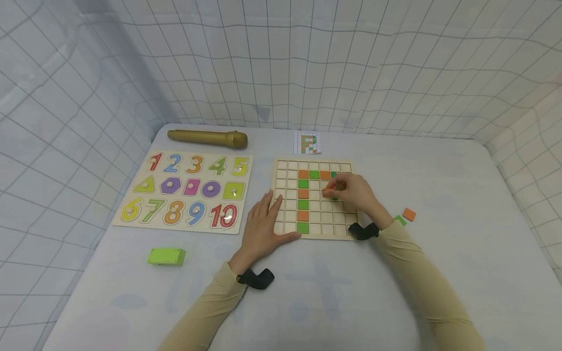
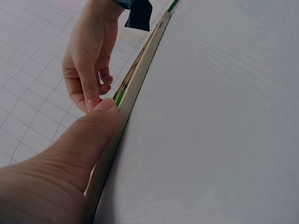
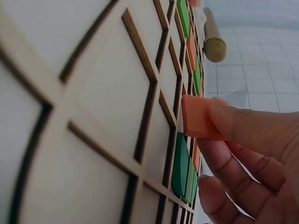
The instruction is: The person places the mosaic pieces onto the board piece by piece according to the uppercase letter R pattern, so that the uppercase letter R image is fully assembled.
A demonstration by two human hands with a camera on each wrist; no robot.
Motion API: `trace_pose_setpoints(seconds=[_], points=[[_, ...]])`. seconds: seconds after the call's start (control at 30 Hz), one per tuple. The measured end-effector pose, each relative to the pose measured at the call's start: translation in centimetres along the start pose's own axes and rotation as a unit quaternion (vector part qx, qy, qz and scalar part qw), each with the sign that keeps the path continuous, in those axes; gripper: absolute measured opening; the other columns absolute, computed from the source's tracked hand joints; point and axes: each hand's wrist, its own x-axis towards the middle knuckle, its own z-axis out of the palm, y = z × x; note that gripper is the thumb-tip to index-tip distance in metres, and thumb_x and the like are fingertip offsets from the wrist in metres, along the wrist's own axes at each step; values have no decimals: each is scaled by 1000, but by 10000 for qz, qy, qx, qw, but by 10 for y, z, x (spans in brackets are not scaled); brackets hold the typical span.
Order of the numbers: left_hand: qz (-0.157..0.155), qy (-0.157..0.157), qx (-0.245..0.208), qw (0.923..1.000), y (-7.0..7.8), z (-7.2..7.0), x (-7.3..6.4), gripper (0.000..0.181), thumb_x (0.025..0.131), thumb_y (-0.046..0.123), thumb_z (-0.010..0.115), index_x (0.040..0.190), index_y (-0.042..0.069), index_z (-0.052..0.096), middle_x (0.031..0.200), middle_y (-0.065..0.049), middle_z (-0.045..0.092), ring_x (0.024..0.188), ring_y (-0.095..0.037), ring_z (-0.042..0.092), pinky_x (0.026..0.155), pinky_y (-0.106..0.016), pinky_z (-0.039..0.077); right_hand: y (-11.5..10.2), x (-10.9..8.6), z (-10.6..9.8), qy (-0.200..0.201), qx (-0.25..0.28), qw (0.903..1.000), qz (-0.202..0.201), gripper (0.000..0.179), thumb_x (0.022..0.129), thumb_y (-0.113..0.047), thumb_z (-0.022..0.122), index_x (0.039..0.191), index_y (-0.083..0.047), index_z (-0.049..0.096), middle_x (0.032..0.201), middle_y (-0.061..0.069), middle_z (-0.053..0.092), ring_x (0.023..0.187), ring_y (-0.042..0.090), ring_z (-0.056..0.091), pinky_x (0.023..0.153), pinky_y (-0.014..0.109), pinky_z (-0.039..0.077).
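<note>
A wooden grid board (image 1: 314, 217) lies in the middle of the table, with a column of alternating orange and green square tiles and a top row running right from it. My right hand (image 1: 357, 192) pinches an orange square tile (image 3: 198, 116) between thumb and fingers over the right half of the grid. In the right wrist view the tile stands on edge at the grid, beside a dark green piece (image 3: 180, 165) in a cell. My left hand (image 1: 261, 229) rests with spread, straight fingers on the board's left front corner, thumb along the front edge.
A small card (image 1: 307, 143) with a coloured grid pattern lies behind the board. Right of it are a loose orange tile (image 1: 410, 214) and a green tile (image 1: 400, 220). To the left lie a number-and-shape puzzle (image 1: 184, 228), a gold microphone (image 1: 206, 138) and a green block (image 1: 166, 257).
</note>
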Motion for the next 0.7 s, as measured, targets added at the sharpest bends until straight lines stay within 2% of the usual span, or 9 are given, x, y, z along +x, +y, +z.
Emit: trace_pose_setpoints(seconds=[0.17,0.33,0.57,0.7], points=[[20,4,17,10000,-1,1,0,104,72,63,70,149,7,28,154,-17,17,140,-30,16,109,-48,16,0,1,0,-158,-85,9998,2,16,83,-25,76,86,-10,71,80,-1,64,65,16,53,59,31,41],[-3,4,-25,10000,-1,0,-1,104,72,63,71,149,7,29,154,-17,17,140,-30,16,110,-47,16,-3,2,-1,-263,-185,9994,-157,13,83,-21,75,86,-9,73,85,2,65,66,18,53,60,34,43],[-19,-50,-19,10000,-1,1,-1,104,72,63,70,149,7,29,154,-17,17,140,-30,15,110,-47,15,-4,4,1,-330,-919,9950,-228,14,85,-24,74,90,-10,76,94,3,69,89,22,58,75,39,47],[-40,-73,-13,10000,-1,1,0,104,73,63,70,150,7,28,155,-17,16,140,-30,14,110,-46,14,-5,2,1,-246,-1412,9891,-334,16,85,-23,73,94,-11,78,93,3,69,89,24,56,74,39,44]])
